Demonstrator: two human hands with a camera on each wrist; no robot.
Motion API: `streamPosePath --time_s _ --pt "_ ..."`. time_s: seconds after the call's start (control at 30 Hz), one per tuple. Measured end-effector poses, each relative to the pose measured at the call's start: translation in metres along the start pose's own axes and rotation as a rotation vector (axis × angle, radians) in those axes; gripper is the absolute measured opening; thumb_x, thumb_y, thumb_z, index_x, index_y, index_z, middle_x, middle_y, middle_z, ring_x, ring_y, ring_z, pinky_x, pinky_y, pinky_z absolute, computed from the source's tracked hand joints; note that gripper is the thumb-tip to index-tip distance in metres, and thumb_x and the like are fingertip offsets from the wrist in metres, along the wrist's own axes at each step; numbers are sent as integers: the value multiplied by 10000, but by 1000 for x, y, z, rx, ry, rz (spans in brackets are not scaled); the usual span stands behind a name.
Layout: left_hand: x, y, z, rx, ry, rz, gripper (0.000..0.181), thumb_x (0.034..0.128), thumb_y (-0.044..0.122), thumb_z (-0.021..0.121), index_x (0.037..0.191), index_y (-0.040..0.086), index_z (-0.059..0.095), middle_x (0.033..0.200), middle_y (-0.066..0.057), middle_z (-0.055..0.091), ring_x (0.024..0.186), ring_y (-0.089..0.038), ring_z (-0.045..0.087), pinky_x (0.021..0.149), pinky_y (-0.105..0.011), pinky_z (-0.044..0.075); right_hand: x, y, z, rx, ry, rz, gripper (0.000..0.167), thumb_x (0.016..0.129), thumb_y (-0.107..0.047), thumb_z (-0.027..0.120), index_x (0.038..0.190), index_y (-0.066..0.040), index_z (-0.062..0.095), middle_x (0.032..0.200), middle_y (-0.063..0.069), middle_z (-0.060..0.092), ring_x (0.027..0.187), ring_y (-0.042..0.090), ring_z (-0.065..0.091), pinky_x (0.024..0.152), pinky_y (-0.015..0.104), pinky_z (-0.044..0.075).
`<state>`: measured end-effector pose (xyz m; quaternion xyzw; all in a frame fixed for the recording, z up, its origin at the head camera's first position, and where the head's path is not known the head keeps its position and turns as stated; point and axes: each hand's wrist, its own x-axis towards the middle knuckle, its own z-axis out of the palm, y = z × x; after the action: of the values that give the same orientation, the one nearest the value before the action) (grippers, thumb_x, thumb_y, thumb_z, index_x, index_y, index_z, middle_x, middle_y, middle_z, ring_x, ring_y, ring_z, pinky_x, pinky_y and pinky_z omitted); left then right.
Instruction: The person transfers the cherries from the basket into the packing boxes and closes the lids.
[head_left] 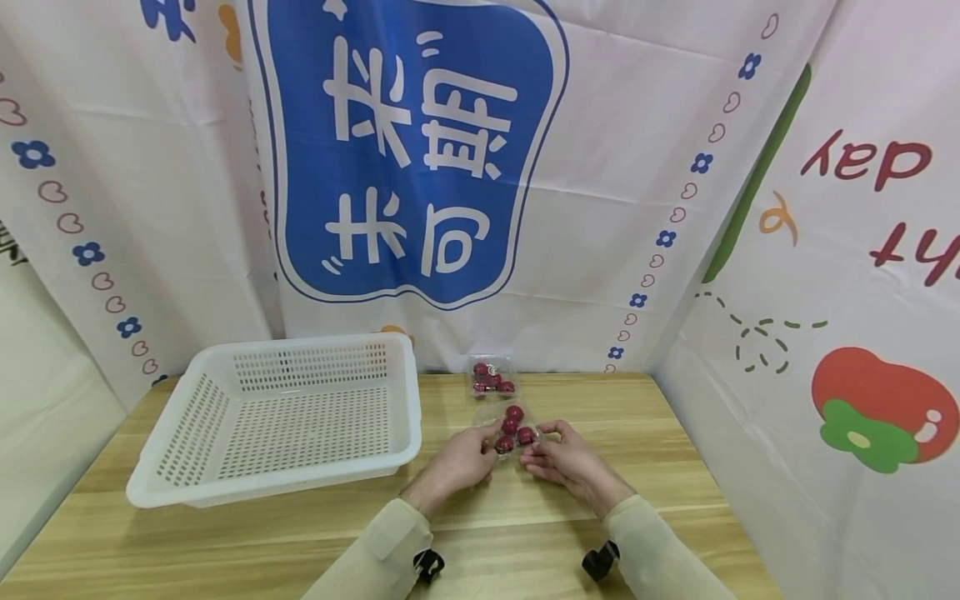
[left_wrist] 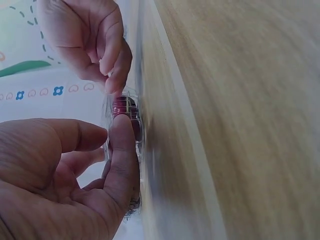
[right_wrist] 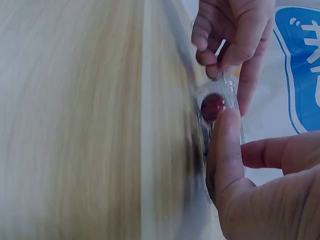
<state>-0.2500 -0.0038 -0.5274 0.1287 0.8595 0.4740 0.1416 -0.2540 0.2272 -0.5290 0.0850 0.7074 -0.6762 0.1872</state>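
Note:
Both hands are at a clear plastic box [head_left: 490, 412] with several glossy dark red balls [head_left: 509, 427] inside, low over the table. My left hand [head_left: 459, 460] pinches its left side between thumb and fingers. At the near right corner, my right hand [head_left: 567, 462] grips the box with thumb and fingertips. In the left wrist view a red ball [left_wrist: 120, 106] shows through the ridged plastic. Another red ball [right_wrist: 212, 106] is visible in the right wrist view, partly behind the fingers. Just beyond stands a second clear box [head_left: 513, 372] of similar red balls.
A white perforated plastic basket [head_left: 408, 400] stands on the left of the wooden table [head_left: 525, 533]. Printed cloth [head_left: 585, 250] hangs along the table's back edge, and more cloth [head_left: 750, 400] hangs on the right side.

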Motion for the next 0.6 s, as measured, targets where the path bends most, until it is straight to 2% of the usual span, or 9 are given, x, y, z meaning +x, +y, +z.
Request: streamPosePath --time_s 0.07,0.17,0.3,0.4,0.43,0.5,0.6 --pt "0 0 -1 -7 0 -8 687 1095 13 631 1766 88 502 787 -163 743 516 -81 485 455 -205 381 0 -1 0 -65 5 -10 417 1198 -3 531 1598 28 414 1170 214 796 934 174 822 860 307 753" --pt "0 -1 -3 0 3 -13 689 1098 13 621 1769 118 509 875 -163 769 521 -78 484 453 -204 389 1 -4 -1 -260 28 -74 381 1181 -27 597 1539 48 493 1175 234 782 948 222 828 864 368 760" --pt "-1 -1 -7 45 12 3 686 1097 5 609 1762 154 533 1276 -286 825 516 -68 462 444 -196 390 4 -6 -4 -611 110 -238 313 1130 -87 736 1402 43 652 1179 196 777 1020 277 819 923 467 743" --pt "-1 0 -9 115 32 45 664 1097 3 605 1743 152 562 1511 -339 752 567 -88 470 510 -217 445 6 -7 -3 -783 153 -355 325 1099 -113 796 1376 33 706 1264 203 775 1132 343 815 1022 538 726" --pt "-1 0 -9 145 42 65 646 1101 6 605 1732 144 576 1503 -332 759 600 -103 483 550 -239 478 6 -7 -2 -828 160 -388 344 1091 -120 811 1386 29 714 1310 218 767 1182 370 808 1067 567 716" --pt "-1 1 -9 210 67 101 613 1106 19 613 1710 126 602 1387 -316 805 672 -142 522 619 -306 543 7 -7 1 -901 165 -442 390 1080 -133 825 1423 22 722 1411 253 741 1293 421 778 1163 621 675" --pt "-2 3 -7 292 106 130 562 1122 37 636 1678 119 640 1277 -288 804 798 -194 604 737 -393 634 6 -6 5 -985 172 -490 448 1072 -166 845 1473 -6 725 1509 262 713 1394 448 723 1250 656 613"
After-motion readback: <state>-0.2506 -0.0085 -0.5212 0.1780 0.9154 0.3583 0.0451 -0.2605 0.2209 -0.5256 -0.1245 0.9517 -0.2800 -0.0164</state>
